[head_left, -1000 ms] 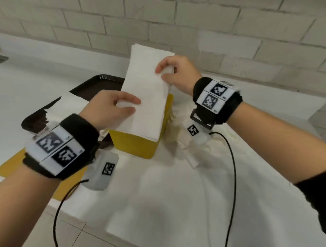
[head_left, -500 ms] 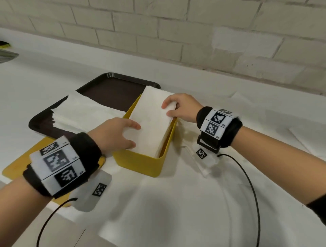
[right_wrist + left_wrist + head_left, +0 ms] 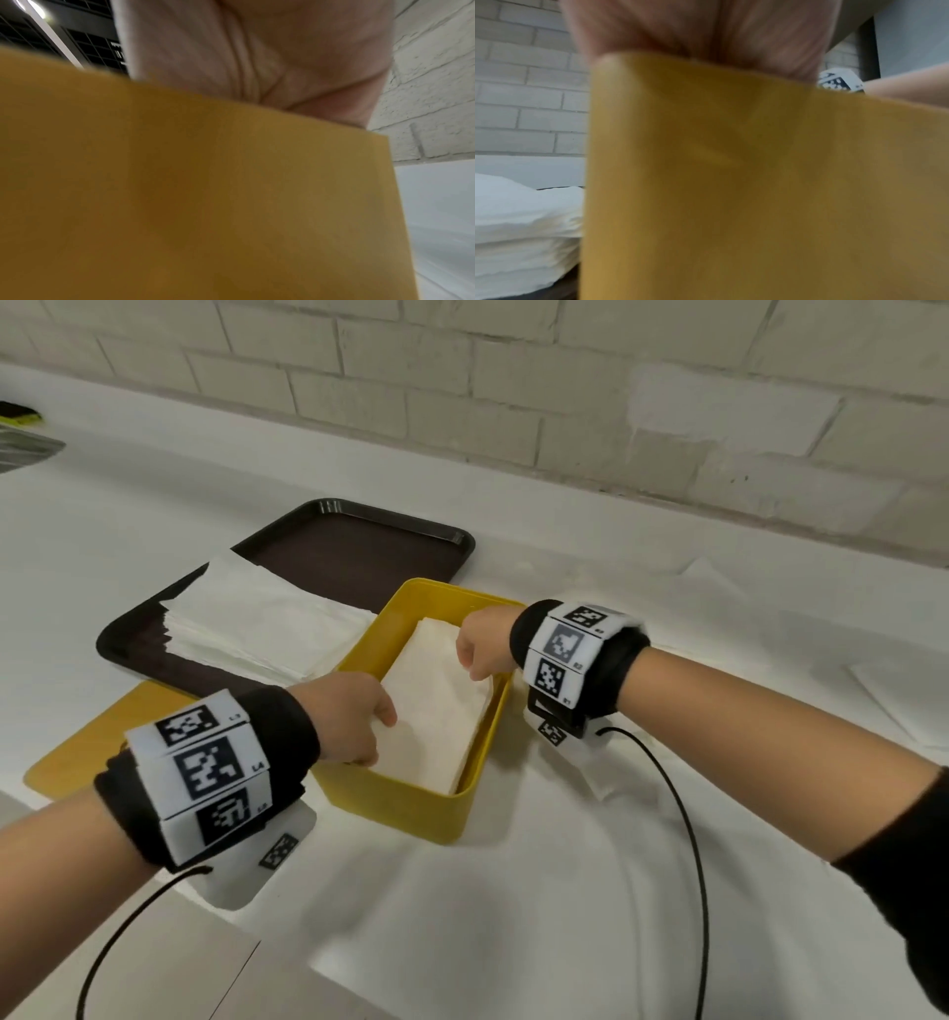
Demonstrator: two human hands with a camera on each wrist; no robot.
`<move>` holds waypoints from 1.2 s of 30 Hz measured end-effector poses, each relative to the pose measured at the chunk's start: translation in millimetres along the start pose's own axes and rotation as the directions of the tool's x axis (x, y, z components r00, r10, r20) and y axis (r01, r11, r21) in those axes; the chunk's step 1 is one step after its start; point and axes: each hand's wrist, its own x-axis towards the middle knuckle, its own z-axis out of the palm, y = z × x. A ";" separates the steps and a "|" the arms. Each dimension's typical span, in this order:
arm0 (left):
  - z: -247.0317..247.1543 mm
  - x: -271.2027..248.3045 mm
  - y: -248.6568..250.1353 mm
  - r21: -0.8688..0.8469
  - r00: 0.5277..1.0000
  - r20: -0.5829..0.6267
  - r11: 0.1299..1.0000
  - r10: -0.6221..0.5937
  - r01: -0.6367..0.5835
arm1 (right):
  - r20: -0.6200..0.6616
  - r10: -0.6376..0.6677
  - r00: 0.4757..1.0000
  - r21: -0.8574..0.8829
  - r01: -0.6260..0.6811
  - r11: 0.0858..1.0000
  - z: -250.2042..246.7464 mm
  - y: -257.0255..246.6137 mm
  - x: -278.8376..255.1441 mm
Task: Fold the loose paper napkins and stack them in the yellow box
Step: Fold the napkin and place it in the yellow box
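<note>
White worktop [image 3: 513,916] below a pale brick wall [image 3: 565,377]. On it, at left, a dark tray [image 3: 359,552] carries the stack of loose napkins [image 3: 267,624], still unfolded; a yellow board [image 3: 92,747] lies partly under the tray. Just beside the tray stands the yellow box [image 3: 411,806], which fills most of both wrist views (outer wall, [image 3: 757,182] and [image 3: 205,192]).

Change: one second earlier the folded napkin was held upright above the box; half a second earlier it was tilted and half lowered. Now the folded napkin [image 3: 436,711] lies flat inside the box, below the rim. Judgement: one place-in-box step is all but complete; the tray stack shows that much of the task remains.

Pose: both hands reach down into the box from opposite sides. The left hand [image 3: 349,716] enters over the near-left wall, fingers bent downward onto the napkin's near-left edge. The right hand [image 3: 482,644] enters over the right wall, fingers curled down at the napkin's far-right corner. Whether either hand pinches the paper or only presses it cannot be told: the fingertips are hidden in the head view and the box wall blocks both wrist views.
</note>
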 end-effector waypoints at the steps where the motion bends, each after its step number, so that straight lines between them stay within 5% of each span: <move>1: 1.9 1.9 1.1 0.024 1.000 0.005 1.000 -0.009 0.008 | 0.020 0.011 1.000 -0.004 -0.011 1.000 0.7 -1.0 1.5; 12: 6.3 10.1 2.1 0.235 0.987 0.151 0.972 -0.060 0.023 | 0.079 0.059 0.995 -0.092 -0.052 0.994 21.4 -13.8 5.8; 18: 4.8 4.8 8.2 0.280 0.987 0.134 0.959 -0.083 0.043 | -0.087 -0.019 0.996 0.063 0.024 0.998 13.7 -5.6 -3.9; 21: -6.7 -16.8 6.6 0.152 1.000 0.007 0.988 0.011 -0.012 | -0.301 -0.034 0.953 0.174 0.090 0.981 -0.2 11.2 -43.9; 23: -12.9 -40.4 11.4 0.005 0.978 -0.188 0.996 0.087 -0.088 | -0.396 0.010 0.918 0.271 0.107 0.957 3.8 32.3 -79.9; 25: -12.6 -64.7 25.4 -0.166 0.888 -0.435 0.955 0.151 -0.244 | -0.402 0.102 0.910 0.354 0.052 0.934 23.7 57.6 -108.7; 27: -8.3 -83.6 46.5 -0.279 0.811 -0.559 0.881 0.174 -0.382 | -0.315 0.172 0.933 0.378 -0.043 0.925 48.8 77.0 -129.7; 31: 13.7 -77.5 93.6 -0.394 0.850 -0.458 0.798 0.260 -0.456 | -0.113 0.241 0.964 0.356 -0.188 0.916 90.4 100.9 -147.2; 36: 44.9 -27.2 136.3 -0.241 0.959 -0.134 0.930 0.251 -0.277 | -0.027 0.226 0.974 0.307 -0.207 0.929 113.2 100.5 -151.1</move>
